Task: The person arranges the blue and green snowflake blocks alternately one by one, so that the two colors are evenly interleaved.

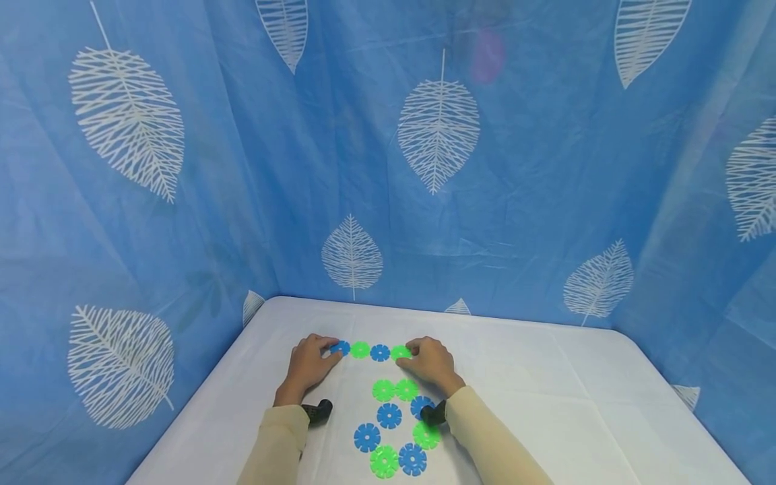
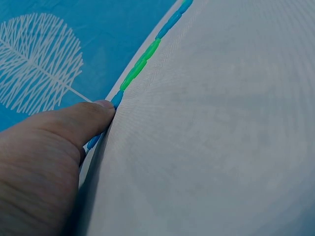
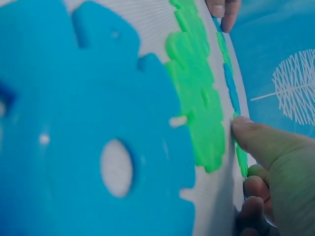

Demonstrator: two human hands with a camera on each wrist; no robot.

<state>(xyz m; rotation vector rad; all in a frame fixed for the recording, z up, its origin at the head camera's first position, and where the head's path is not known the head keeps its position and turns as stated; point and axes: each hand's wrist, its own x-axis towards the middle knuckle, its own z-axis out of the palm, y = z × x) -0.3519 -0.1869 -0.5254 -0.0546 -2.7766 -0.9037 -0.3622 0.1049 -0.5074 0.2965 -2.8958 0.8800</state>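
Note:
A row of notched plastic discs, blue and green in turn, runs across the far part of the white table (image 1: 515,377). My left hand (image 1: 309,364) pinches the blue disc (image 1: 341,347) at the row's left end, its thumb at the near edge. At the right end, my right hand (image 1: 432,360) grips the green disc (image 1: 400,352) between thumb and fingers. Between them lie a green disc (image 1: 360,349) and a blue disc (image 1: 380,352). In the left wrist view the row looks thin, edge-on, with the thumb partly hiding the blue disc (image 2: 118,98).
Nearer me, more blue and green discs form a loop; a green pair (image 1: 395,390) tops it and a blue disc (image 1: 412,459) lies at its bottom. A black wrist device (image 1: 434,413) overlaps one blue disc. Blue leaf-patterned curtains (image 1: 436,222) enclose the table.

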